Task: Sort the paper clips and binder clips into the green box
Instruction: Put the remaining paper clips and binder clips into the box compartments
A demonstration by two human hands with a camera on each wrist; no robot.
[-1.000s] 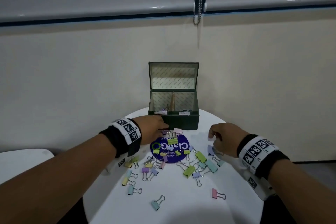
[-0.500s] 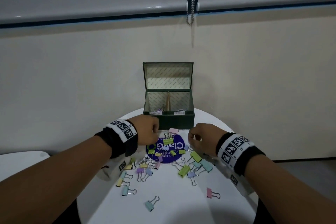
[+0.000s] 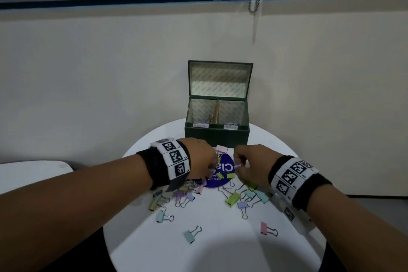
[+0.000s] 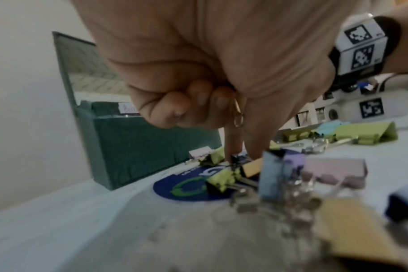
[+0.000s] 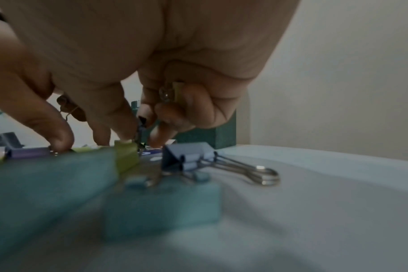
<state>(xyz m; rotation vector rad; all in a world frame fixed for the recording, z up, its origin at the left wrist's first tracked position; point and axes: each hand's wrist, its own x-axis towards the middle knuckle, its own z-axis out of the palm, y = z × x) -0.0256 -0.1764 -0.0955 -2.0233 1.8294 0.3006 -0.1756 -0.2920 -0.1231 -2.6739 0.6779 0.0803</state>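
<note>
The open green box (image 3: 217,137) stands at the back of the round white table (image 3: 220,252), with a divider inside. Pastel binder clips (image 3: 232,198) lie scattered in front of it. My left hand (image 3: 204,160) is down in the pile; its curled fingers hold a small metal paper clip (image 4: 239,117) in the palm while the index finger and thumb touch clips on the blue sticker (image 4: 186,189). My right hand (image 3: 244,161) keeps a yellow-green binder clip (image 5: 176,92) in its curled outer fingers, the other fingertips (image 5: 61,141) pressing on clips.
Loose clips lie nearer me: a teal one (image 3: 190,236), a pink one (image 3: 264,227), a blue one (image 5: 186,156) beside my right hand. A beige wall rises close behind the box. A second white surface (image 3: 33,172) sits at the left.
My right hand has moved left into the middle of the pile. My left hand has dropped slightly toward the sticker. Both hands now sit close together before the box.
</note>
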